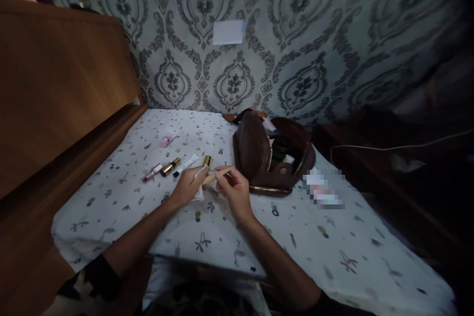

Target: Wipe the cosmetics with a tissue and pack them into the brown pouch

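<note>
My left hand is closed on a crumpled white cloth or tissue. My right hand pinches a slim beige stick-like thing, its exact kind unclear; its left end meets the cloth at my left fingers. Just beyond my hands stands a gold-capped cosmetic tube, partly hidden. Left of it lie a white tube with a black cap, a gold and dark tube and a tube with a dark pink end.
An open brown bag with things inside sits right of my hands. A small pink packet lies farther back on the patterned tablecloth. A blurred-out item is right of the bag. Wooden furniture borders the left.
</note>
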`<control>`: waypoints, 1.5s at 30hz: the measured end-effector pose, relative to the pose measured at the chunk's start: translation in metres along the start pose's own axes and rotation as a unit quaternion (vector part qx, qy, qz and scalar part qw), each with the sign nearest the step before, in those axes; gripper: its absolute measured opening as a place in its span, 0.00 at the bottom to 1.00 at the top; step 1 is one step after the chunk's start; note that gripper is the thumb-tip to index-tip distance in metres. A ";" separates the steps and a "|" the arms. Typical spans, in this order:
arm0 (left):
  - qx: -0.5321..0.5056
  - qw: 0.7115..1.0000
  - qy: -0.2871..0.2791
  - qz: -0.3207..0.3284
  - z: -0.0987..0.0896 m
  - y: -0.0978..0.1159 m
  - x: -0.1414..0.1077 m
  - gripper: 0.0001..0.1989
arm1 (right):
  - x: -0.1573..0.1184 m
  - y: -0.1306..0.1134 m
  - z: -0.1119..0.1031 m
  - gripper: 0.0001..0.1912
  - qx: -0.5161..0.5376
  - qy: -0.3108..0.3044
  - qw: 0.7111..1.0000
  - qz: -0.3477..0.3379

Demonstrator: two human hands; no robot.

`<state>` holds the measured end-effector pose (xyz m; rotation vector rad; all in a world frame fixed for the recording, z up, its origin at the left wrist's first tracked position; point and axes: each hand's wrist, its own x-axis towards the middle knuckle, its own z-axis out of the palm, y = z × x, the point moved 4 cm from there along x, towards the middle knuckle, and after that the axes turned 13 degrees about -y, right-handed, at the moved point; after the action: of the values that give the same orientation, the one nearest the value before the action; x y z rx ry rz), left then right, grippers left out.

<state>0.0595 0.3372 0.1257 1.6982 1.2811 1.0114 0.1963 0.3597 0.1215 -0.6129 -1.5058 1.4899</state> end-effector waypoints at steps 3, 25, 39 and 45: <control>-0.093 0.995 0.018 -0.030 0.000 -0.006 0.002 0.21 | 0.001 0.004 0.003 0.17 0.022 -0.023 0.999 0.005; -0.300 0.947 0.015 -0.110 0.012 0.002 0.001 0.23 | 0.037 -0.127 -0.120 0.15 -0.304 0.055 0.948 -0.079; -0.312 0.937 0.000 -0.156 0.013 -0.001 -0.002 0.21 | 0.128 -0.146 -0.194 0.19 -0.762 0.025 0.602 0.236; -0.296 0.945 0.007 -0.141 0.016 0.010 -0.003 0.19 | 0.129 -0.140 -0.190 0.19 -0.775 0.021 0.587 0.232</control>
<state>0.0772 0.3302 0.1276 1.0194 1.0469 1.0948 0.3310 0.5449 0.2628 -2.1133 -2.4687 -0.0609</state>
